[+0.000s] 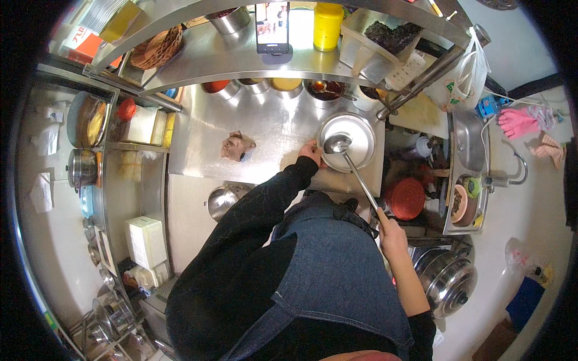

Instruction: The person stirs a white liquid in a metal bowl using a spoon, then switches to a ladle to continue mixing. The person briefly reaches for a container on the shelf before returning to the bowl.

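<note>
A steel basin (pixel 364 131) stands at the right end of the stainless-steel worktop (pixel 198 135). With my right hand (pixel 392 235) I grip the wooden-ended handle of a long steel ladle (pixel 337 143), whose bowl is over the basin. My left hand (pixel 311 152) is at the basin's left rim, its fingers against the side; how firmly they hold is partly hidden. What the basin contains is hard to tell through the glare. To the left, a crumpled brown cloth (pixel 237 145) lies on the worktop.
Along the worktop's back stand several steel pots of sauces, one (pixel 326 100) with a spoon in it. Above runs a steel shelf (pixel 198 58) with a phone (pixel 272 27) and a yellow jar (pixel 327 27). A steel pot (pixel 222 203) sits below the front edge; a sink (pixel 469 142) is at right.
</note>
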`<state>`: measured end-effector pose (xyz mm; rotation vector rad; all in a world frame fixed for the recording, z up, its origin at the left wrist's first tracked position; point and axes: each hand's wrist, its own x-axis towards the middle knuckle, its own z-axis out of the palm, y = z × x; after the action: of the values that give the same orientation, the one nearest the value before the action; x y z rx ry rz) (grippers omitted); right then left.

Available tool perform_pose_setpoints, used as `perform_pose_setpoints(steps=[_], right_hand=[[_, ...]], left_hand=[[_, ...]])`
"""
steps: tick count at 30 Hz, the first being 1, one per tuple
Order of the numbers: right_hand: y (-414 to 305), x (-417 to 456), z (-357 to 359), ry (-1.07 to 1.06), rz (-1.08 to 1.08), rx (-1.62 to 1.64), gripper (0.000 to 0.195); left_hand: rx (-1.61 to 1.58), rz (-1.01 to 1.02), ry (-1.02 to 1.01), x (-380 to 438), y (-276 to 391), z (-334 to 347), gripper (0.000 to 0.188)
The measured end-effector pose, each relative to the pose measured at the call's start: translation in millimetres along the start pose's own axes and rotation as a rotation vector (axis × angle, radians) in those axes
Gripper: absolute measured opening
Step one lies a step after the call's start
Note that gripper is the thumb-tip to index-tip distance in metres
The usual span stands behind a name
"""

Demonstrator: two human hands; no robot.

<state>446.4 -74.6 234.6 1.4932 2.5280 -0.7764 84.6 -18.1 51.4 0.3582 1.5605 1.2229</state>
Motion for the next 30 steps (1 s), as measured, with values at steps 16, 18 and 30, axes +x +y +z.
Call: perform_pose_setpoints(steps=[16,18,30], right_hand=[[-13,-19,-40,-0.043,0.048,-0.084,0.053],[-8,-14,-21,0.000,0.032,-0.071,0.053],[-12,14,10,0.000,0.119,0.009,0.061]], left_hand=[[0.451,0.320,0.163,37,-30,-13,0.031],[0.385,0.230,0.150,26,-28,-8,0.033],[-0.141,-0.058,0.071,-30,-18,23,0.043]])
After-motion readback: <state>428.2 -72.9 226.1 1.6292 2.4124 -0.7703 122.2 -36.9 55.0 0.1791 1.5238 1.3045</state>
